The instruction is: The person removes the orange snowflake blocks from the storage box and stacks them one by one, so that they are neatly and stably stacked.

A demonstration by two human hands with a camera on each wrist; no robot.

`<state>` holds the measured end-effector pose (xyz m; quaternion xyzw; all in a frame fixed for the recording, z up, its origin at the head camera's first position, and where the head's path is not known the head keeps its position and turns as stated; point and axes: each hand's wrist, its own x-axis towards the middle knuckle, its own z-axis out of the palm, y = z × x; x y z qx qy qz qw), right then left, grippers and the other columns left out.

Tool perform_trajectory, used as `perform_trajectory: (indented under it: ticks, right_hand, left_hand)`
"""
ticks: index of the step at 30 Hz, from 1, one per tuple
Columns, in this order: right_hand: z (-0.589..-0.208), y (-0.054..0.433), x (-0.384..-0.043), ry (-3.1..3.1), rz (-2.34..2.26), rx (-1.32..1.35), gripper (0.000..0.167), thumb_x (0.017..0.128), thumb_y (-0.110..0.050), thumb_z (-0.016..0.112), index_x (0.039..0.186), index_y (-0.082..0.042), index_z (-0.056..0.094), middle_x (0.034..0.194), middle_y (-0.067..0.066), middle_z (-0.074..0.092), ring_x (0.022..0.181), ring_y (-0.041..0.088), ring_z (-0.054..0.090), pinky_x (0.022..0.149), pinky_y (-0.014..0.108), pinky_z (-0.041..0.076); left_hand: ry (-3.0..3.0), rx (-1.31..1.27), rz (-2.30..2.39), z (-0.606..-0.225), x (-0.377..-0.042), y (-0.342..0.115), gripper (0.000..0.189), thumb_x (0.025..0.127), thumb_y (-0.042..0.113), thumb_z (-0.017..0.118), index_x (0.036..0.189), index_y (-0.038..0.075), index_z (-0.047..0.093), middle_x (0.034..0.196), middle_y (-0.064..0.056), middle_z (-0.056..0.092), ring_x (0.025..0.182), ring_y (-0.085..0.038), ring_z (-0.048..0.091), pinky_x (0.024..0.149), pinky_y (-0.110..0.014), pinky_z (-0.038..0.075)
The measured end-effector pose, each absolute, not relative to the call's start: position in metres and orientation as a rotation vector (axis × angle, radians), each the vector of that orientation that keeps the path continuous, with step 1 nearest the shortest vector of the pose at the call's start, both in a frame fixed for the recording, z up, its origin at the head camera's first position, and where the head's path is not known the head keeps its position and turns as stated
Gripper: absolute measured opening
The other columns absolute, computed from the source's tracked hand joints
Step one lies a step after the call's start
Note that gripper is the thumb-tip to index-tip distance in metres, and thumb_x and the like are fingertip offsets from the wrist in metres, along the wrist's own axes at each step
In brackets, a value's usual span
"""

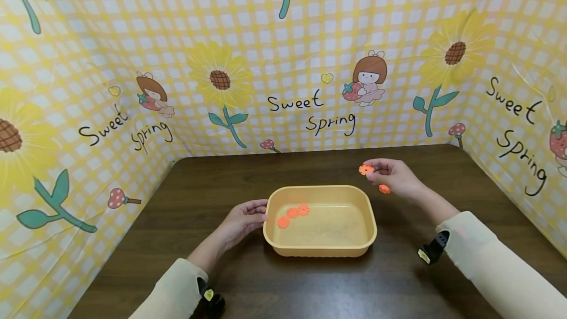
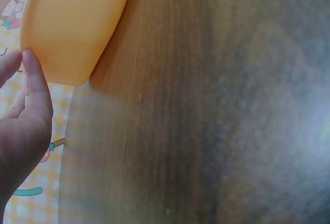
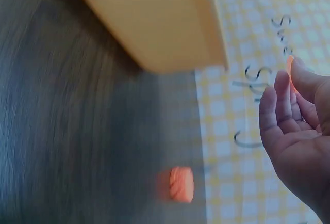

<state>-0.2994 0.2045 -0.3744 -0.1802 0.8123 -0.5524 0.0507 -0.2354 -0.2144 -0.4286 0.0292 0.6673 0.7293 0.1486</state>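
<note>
In the head view my right hand (image 1: 394, 176) pinches an orange flower-shaped disc (image 1: 366, 169) between thumb and fingers, above the table beyond the tub's right end. Only the disc's thin edge (image 3: 291, 72) shows in the right wrist view. Below that hand, a short ridged orange piece (image 1: 384, 189) sits on the table, looking like a small stack of such discs. My left hand (image 1: 241, 223) touches the left rim of a yellow plastic tub (image 1: 319, 251) with fairly straight fingers. Inside the tub, several orange flower discs (image 1: 293, 212) lie toward the left.
The dark wooden table (image 1: 310, 289) carries the tub near its middle. Yellow checked cloth (image 1: 248, 28) with printed sunflowers and lettering hangs around the back and both sides. A black wrist camera (image 1: 433, 249) sits by the right sleeve, and another (image 1: 211, 302) by the left.
</note>
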Motion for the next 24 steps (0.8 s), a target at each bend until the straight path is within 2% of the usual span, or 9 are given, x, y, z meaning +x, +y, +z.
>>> perform_trajectory:
  ticks: [7,12,17,24]
  right_hand:
    - [-0.389,0.224,-0.307,2.635,-1.629,-0.440,0.045,0.092,-0.018,0.069,0.128,0.005,0.056,0.103,0.013,0.061,0.087,0.015,0.057,0.073,0.031,0.054]
    - [-0.399,0.234,-0.312,2.595,-1.683,-0.355,0.046,0.092,-0.016,0.069,0.130,0.005,0.054,0.108,0.015,0.059,0.089,0.014,0.056,0.078,0.032,0.054]
    - [-0.409,0.241,-0.315,2.613,-1.655,-0.305,0.050,0.092,-0.022,0.069,0.132,0.004,0.053,0.113,0.017,0.057,0.093,0.018,0.054,0.082,0.035,0.053]
    - [-0.422,0.252,-0.322,2.618,-1.612,-0.261,0.050,0.092,-0.022,0.069,0.133,0.003,0.052,0.112,0.015,0.057,0.095,0.020,0.053,0.080,0.032,0.052]
  left_hand:
    - [1.913,0.086,2.104,-0.429,-0.236,-0.215,0.055,0.090,-0.003,0.064,0.139,-0.011,0.040,0.107,-0.011,0.057,0.095,-0.019,0.060,0.083,-0.029,0.054]
    - [1.915,0.091,2.101,-0.429,-0.235,-0.214,0.055,0.090,-0.003,0.064,0.139,-0.011,0.040,0.108,-0.012,0.057,0.095,-0.019,0.060,0.083,-0.029,0.054]
    - [1.913,0.094,2.104,-0.429,-0.235,-0.214,0.055,0.090,-0.003,0.064,0.139,-0.011,0.040,0.109,-0.013,0.057,0.095,-0.018,0.060,0.083,-0.029,0.054]
    - [1.922,0.082,2.102,-0.430,-0.235,-0.215,0.054,0.090,-0.003,0.063,0.139,-0.010,0.041,0.107,-0.011,0.057,0.094,-0.018,0.060,0.083,-0.029,0.054]
